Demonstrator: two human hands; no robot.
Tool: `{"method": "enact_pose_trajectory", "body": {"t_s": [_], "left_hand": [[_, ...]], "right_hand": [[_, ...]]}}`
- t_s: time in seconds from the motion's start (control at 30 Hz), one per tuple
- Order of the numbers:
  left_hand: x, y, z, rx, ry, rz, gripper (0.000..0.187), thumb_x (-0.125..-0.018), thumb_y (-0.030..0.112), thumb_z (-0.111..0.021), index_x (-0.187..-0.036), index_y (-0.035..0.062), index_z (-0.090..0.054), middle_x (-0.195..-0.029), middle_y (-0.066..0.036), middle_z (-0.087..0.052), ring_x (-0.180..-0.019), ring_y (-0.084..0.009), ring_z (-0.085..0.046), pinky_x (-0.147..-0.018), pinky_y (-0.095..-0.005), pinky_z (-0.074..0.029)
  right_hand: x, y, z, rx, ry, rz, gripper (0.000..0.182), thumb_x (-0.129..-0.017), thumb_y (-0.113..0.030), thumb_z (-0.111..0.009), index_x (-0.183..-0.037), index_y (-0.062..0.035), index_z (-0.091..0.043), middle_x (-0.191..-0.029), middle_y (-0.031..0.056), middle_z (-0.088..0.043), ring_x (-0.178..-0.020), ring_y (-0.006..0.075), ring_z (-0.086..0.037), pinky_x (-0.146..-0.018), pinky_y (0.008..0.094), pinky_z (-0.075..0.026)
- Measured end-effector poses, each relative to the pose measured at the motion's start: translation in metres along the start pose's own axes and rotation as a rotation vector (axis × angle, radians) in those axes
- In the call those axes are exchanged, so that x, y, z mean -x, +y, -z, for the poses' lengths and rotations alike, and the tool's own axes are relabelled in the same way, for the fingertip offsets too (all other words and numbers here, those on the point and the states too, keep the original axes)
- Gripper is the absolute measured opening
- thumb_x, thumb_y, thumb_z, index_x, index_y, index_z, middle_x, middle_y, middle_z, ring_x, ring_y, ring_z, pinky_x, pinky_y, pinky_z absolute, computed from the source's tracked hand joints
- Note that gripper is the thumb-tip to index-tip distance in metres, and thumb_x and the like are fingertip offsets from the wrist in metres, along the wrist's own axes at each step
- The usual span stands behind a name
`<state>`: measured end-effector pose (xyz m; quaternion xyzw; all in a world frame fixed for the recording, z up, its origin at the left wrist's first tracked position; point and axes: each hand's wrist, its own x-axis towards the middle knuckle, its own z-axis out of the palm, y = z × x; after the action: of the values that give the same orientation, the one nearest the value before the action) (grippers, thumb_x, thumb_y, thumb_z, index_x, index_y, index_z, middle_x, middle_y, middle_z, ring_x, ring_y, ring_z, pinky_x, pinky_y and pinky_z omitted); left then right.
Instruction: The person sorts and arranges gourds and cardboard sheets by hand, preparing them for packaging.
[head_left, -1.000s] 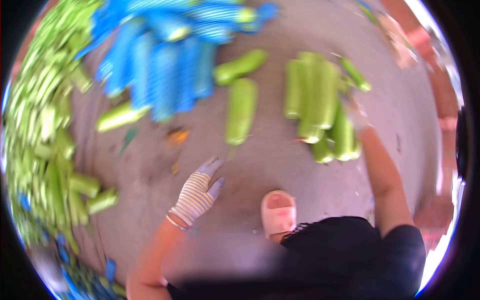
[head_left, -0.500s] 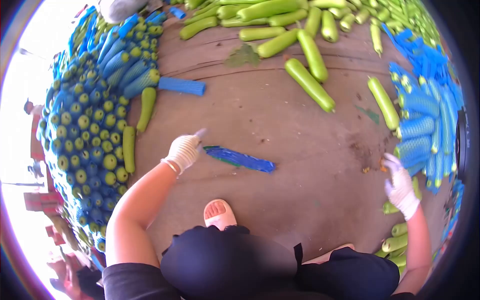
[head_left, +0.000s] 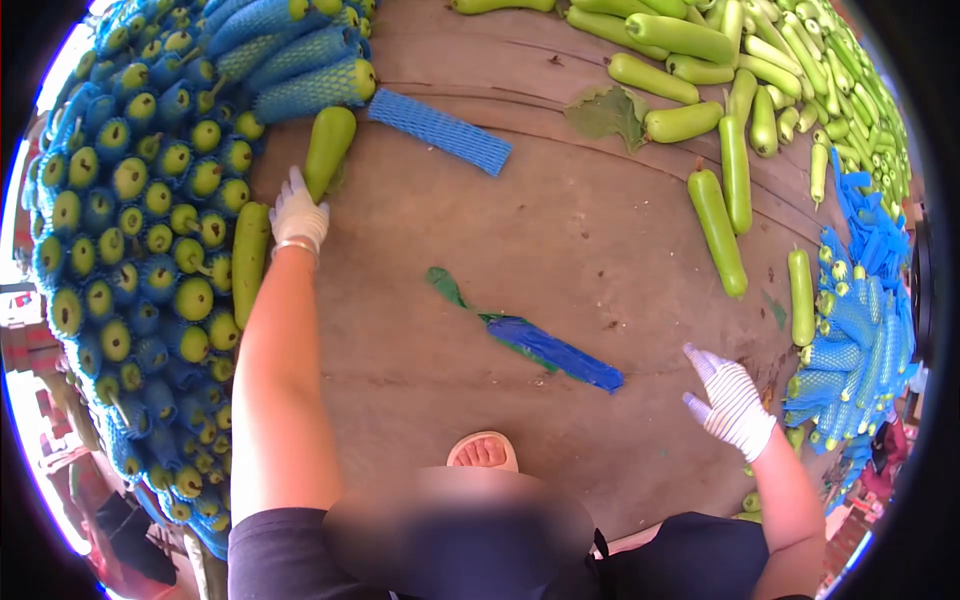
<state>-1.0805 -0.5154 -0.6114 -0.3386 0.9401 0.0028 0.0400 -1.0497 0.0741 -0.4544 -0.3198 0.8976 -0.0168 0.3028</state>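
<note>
My left hand [head_left: 300, 215], in a striped white glove, reaches to the lower end of a loose green bottle gourd [head_left: 329, 148]. Its fingers are stretched out along the gourd's left side, apart from the thumb; whether they touch it is hard to tell. A second bare gourd [head_left: 250, 262] lies just left of that wrist. Over the ground at the right, my gloved right hand [head_left: 735, 405] is open with fingers spread and holds nothing. Between the hands lies a crumpled blue and green strip [head_left: 555, 352]. A flat blue foam net sleeve [head_left: 440, 130] rests beyond the left hand.
A tall stack of gourds in blue net sleeves [head_left: 130, 245] rises at the left. Loose gourds [head_left: 680, 38] are heaped at the back right, some lying apart. More sleeved gourds [head_left: 845, 335] and blue sleeves [head_left: 875, 225] are at the right. My sandalled foot [head_left: 482, 452] shows below.
My left hand has moved away from beside the blue and green strip, forward to the loose gourd by the stack. My right hand has come inward from the right-hand pile. The view has shifted.
</note>
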Motion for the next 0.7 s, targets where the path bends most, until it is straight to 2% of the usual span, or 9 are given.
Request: {"method": "enact_pose_trajectory", "body": {"t_s": [0.2,0.23,0.33,0.37,0.4,0.47,0.57,0.6,0.7], "left_hand": [[-0.008,0.012,0.022,0.000,-0.194,-0.076,0.061,-0.071,0.040,-0.069,-0.118,0.0069,-0.049,-0.103,-0.017,-0.062,-0.095,-0.0331,-0.060,-0.080,-0.0405,-0.048],[0.002,0.005,0.012,0.353,-0.168,-0.135,0.052,-0.071,0.042,-0.067,-0.104,0.0031,-0.056,-0.092,-0.019,-0.063,-0.088,-0.0360,-0.060,-0.077,-0.0412,-0.047],[0.092,0.021,0.038,0.833,-0.327,-0.196,0.046,-0.075,0.033,-0.068,-0.102,-0.0011,-0.056,-0.091,-0.022,-0.062,-0.086,-0.0357,-0.060,-0.075,-0.0396,-0.046],[0.120,0.021,0.049,1.053,-0.498,-0.266,0.046,-0.078,0.031,-0.067,-0.110,-0.0006,-0.054,-0.100,-0.018,-0.061,-0.094,-0.0308,-0.058,-0.082,-0.0374,-0.045],[0.142,0.018,0.056,1.188,-0.569,-0.316,0.047,-0.081,0.028,-0.064,-0.117,0.0004,-0.052,-0.110,-0.016,-0.057,-0.105,-0.0258,-0.052,-0.093,-0.0354,-0.040],[0.154,-0.017,0.048,1.073,-0.263,-0.436,0.048,-0.082,0.023,-0.064,-0.121,-0.0003,-0.049,-0.118,-0.018,-0.052,-0.114,-0.0263,-0.046,-0.100,-0.0346,-0.034],[0.132,-0.084,0.027,0.593,0.267,-0.018,0.052,-0.077,0.016,-0.067,-0.123,-0.0008,-0.047,-0.122,-0.020,-0.048,-0.115,-0.0317,-0.046,-0.100,-0.0380,-0.034],[0.120,-0.115,0.020,0.331,0.352,0.042,0.054,-0.076,0.014,-0.068,-0.123,-0.0010,-0.047,-0.124,-0.020,-0.048,-0.115,-0.0329,-0.046,-0.100,-0.0388,-0.034],[0.100,-0.144,0.012,0.371,0.208,0.236,0.062,-0.072,0.019,-0.072,-0.124,-0.0003,-0.046,-0.123,-0.019,-0.049,-0.111,-0.0346,-0.049,-0.095,-0.0396,-0.039]], "right_hand": [[-0.064,-0.056,-0.014,-0.320,0.097,0.045,0.055,-0.077,-0.020,-0.062,-0.125,0.0003,-0.044,-0.114,0.0240,-0.055,-0.101,0.0386,-0.055,-0.089,0.0405,-0.044],[-0.081,-0.072,-0.018,-0.417,0.142,0.064,0.053,-0.077,-0.019,-0.062,-0.124,0.0004,-0.045,-0.112,0.0236,-0.057,-0.099,0.0382,-0.057,-0.088,0.0389,-0.045],[-0.137,-0.136,-0.046,-1.665,-0.001,-0.078,0.071,-0.081,-0.026,-0.068,-0.136,-0.0002,-0.031,-0.131,0.0218,-0.044,-0.123,0.0280,-0.043,-0.101,0.0368,-0.035],[-0.157,-0.155,-0.049,-1.856,-0.066,-0.084,0.079,-0.079,-0.025,-0.070,-0.139,-0.0006,-0.024,-0.139,0.0236,-0.034,-0.132,0.0303,-0.030,-0.106,0.0370,-0.028],[-0.176,-0.180,-0.046,-1.980,-0.025,-0.041,0.077,-0.078,-0.028,-0.071,-0.137,-0.0018,-0.029,-0.136,0.0173,-0.038,-0.129,0.0245,-0.033,-0.105,0.0351,-0.028],[-0.206,-0.211,-0.057,-2.236,0.020,-0.064,0.067,-0.076,-0.029,-0.072,-0.130,-0.0055,-0.039,-0.123,0.0086,-0.048,-0.115,0.0189,-0.044,-0.098,0.0338,-0.034],[-0.199,-0.191,-0.103,-2.419,0.076,-0.365,0.043,-0.080,-0.025,-0.066,-0.115,-0.0079,-0.048,-0.102,0.0053,-0.054,-0.097,0.0196,-0.052,-0.090,0.0349,-0.041],[-0.186,-0.180,-0.108,-2.409,0.061,-0.464,0.040,-0.077,-0.026,-0.069,-0.108,-0.0083,-0.050,-0.091,0.0055,-0.053,-0.086,0.0207,-0.054,-0.081,0.0370,-0.046],[-0.136,-0.133,-0.109,-2.141,-0.047,-0.463,0.054,-0.070,-0.033,-0.074,-0.109,-0.0058,-0.049,-0.090,0.0096,-0.055,-0.078,0.0235,-0.057,-0.071,0.0382,-0.050]]}}
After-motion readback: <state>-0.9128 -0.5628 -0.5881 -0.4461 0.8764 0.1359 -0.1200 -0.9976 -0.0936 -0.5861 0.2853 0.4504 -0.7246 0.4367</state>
